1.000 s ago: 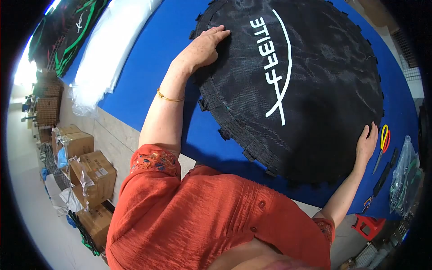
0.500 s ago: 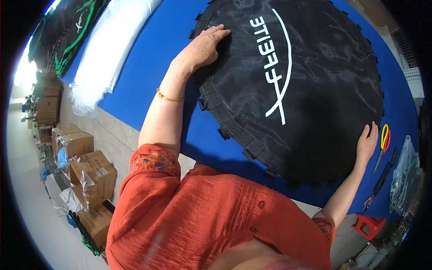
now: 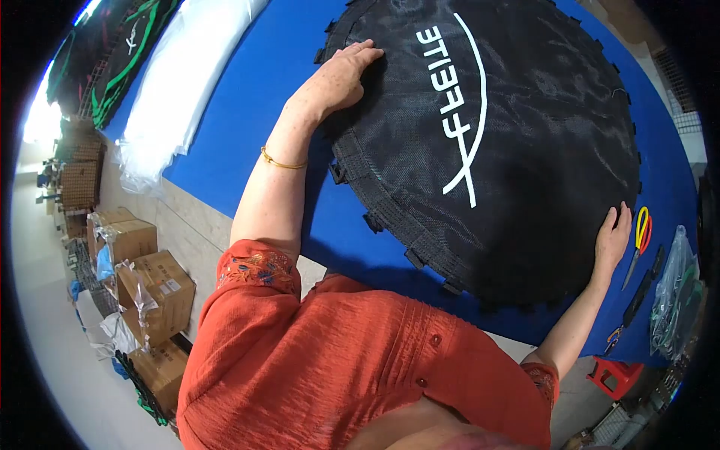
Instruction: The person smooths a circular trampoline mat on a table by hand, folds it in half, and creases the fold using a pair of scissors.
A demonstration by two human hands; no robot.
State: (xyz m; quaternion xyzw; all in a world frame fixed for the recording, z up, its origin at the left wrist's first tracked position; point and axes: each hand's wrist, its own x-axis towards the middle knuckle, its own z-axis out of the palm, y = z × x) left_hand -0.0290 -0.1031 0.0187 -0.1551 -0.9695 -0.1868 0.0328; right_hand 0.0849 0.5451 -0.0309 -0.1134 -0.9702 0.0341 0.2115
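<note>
Arms wide here, out to either side of the black round mat [image 3: 540, 142]! Up on the left rim with the left hand [image 3: 339, 79], palm down, laid flat with fingers straight and close together, pointed in across the fabric; at the forearm, a gold bracelet [image 3: 282, 164]. Over at the near right rim with the right hand [image 3: 613, 236], uncurled too, fingers slightly parted and aimed away from the body; cannot tell about the thumb, hidden from here.

On to the surface, a blue table [image 3: 225, 154], with red-and-yellow-handled scissors [image 3: 648, 237] just beside the right hand, and a clear plastic bag [image 3: 673, 300] further right. Over at upper left, clear plastic sheeting [image 3: 180, 90], hanging past the edge. Down on the left, cardboard boxes [image 3: 161, 296]; at lower right, a red stool [image 3: 615, 376].

Back to the mat: flat on the table, straight ahead of the red blouse [image 3: 352, 352], out of view at the top. Hard to call a long axis on a disc! Just follow the white lettering [image 3: 455, 126], turned sideways, lined up near to far, beside a white curved stroke [image 3: 482, 82], bowed to the right.
</note>
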